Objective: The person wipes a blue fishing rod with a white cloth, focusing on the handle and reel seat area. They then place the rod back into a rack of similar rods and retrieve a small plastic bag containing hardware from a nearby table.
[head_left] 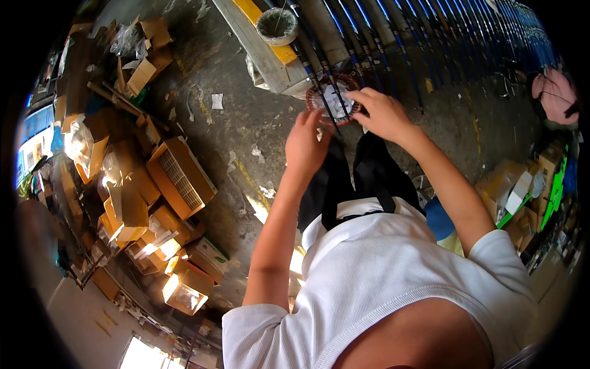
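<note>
My left hand (305,140) is beside the lower ends of two dark rods, its fingers curled toward the thumb. A small pale bit shows at its fingertips, too small to name. My right hand (386,115) reaches in from the right with its fingers and thumb apart, over the rim of a round reddish basket (309,101). Crumpled white paper (332,98) lies in the basket. Across it slant the black ends of the nearest rods (316,80), which look like fishing rods. Whether my right fingertips touch the paper is unclear.
A long row of blue-and-black rods (424,37) runs off to the far right. Near the left rods, a plastic-lined pail (276,27) stands on a bench with a yellow bar (249,8). Cardboard boxes (178,178) are heaped left; a pink bag (554,96) is far right.
</note>
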Available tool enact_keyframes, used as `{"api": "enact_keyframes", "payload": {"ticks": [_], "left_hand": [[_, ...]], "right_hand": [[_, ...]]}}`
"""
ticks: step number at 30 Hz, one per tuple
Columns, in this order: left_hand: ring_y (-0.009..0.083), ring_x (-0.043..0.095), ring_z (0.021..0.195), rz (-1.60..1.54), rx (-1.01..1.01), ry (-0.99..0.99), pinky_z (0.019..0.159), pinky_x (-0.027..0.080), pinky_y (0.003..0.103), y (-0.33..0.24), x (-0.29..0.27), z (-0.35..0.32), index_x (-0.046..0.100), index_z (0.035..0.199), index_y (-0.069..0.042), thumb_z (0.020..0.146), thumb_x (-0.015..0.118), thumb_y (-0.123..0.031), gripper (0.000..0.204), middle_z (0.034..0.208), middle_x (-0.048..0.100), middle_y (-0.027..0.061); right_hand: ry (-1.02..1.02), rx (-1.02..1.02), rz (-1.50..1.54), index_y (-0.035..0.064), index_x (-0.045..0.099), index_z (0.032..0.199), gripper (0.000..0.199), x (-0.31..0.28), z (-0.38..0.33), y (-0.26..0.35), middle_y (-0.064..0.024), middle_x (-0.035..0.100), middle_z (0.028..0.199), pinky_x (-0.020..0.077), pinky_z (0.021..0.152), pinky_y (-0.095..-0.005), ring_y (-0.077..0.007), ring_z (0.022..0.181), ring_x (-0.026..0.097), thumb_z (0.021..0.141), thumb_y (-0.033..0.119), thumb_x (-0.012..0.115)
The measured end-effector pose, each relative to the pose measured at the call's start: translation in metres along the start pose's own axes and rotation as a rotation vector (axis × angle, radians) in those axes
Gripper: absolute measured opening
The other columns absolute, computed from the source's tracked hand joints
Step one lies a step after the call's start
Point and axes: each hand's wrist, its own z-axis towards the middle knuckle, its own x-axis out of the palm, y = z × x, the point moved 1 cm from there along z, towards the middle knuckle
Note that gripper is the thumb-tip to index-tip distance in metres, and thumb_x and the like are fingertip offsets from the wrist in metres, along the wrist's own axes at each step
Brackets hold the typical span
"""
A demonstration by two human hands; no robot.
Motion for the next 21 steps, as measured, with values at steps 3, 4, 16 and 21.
{"api": "enact_keyframes", "payload": {"ticks": [3, 4, 16, 21], "left_hand": [[0.0281, 0.061, 0.094, 0.187, 0.057, 0.042, 0.076, 0.051, 0.037, -0.014, 0.016, -0.017, 0.055, 0.122, -0.012, 0.076, 0.072, -0.018, 0.05, 0.11, 0.058, 0.0106], [0.028, 0.06, 0.094, 0.256, 0.078, 0.046, 0.076, 0.051, 0.038, -0.014, 0.022, -0.02, 0.054, 0.123, -0.013, 0.075, 0.073, -0.02, 0.052, 0.11, 0.057, 0.0102], [0.0325, 0.061, 0.084, 0.293, 0.033, 0.057, 0.069, 0.05, 0.042, -0.016, 0.031, -0.015, 0.059, 0.112, -0.015, 0.082, 0.061, -0.014, 0.03, 0.094, 0.061, 0.0098], [0.0341, 0.062, 0.083, 0.142, 0.147, 0.068, 0.067, 0.05, 0.042, -0.059, 0.034, 0.007, 0.059, 0.115, -0.014, 0.087, 0.055, -0.012, 0.029, 0.097, 0.062, 0.0109]], "right_hand": [[0.082, -0.075, -0.1, 0.0157, 0.053, 0.126, 0.057, 0.019, -0.011, -0.003, -0.0086, 0.058, 0.108, 0.0501, 0.077, -0.0419, -0.0297, 0.093, 0.062, 0.073, 0.02, 0.072], [0.022, -0.13, -0.125, 0.0146, 0.056, 0.121, 0.05, 0.025, -0.01, -0.004, -0.009, 0.059, 0.105, 0.0504, 0.075, -0.0412, -0.0291, 0.091, 0.063, 0.073, 0.019, 0.071], [-0.242, -0.072, 0.05, 0.0082, 0.063, 0.101, 0.02, 0.021, -0.038, -0.02, -0.0059, 0.058, 0.1, 0.05, 0.072, -0.0391, -0.0295, 0.087, 0.061, 0.081, 0.01, 0.063], [-0.164, 0.124, -0.07, 0.0077, 0.063, 0.098, 0.019, -0.007, -0.033, -0.039, -0.0072, 0.058, 0.099, 0.0505, 0.069, -0.0422, -0.0313, 0.084, 0.063, 0.08, 0.006, 0.058]]}}
